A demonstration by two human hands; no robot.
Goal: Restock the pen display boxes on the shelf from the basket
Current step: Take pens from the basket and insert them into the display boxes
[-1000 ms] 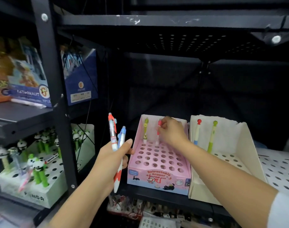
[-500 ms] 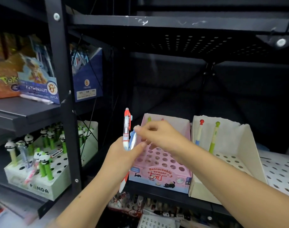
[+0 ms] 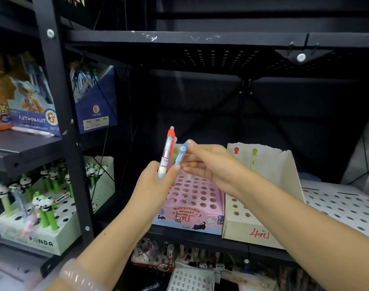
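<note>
My left hand (image 3: 156, 183) grips a red-capped pen (image 3: 168, 150) upright in front of the shelf. A blue-capped pen (image 3: 181, 154) stands beside it; my right hand (image 3: 208, 164) pinches its upper part while its lower end still sits in my left hand. Behind the hands stands the pink display box (image 3: 192, 204) with many bare holes and a green pen (image 3: 175, 152) at its back row. To its right a cream display box (image 3: 261, 206) holds a red-topped pen (image 3: 236, 151) and a green pen (image 3: 254, 158). The basket is not in view.
A black shelf post (image 3: 62, 122) rises at left. Beyond it sit a white panda pen box (image 3: 41, 238) and a blue box (image 3: 95, 110) on the upper shelf. White perforated shelf (image 3: 343, 206) lies at right. More stock fills the shelf below.
My right hand left the pink box's back row, where it had set a red pen, and came across to my left hand, taking hold of the blue pen. The view shifted slightly left.
</note>
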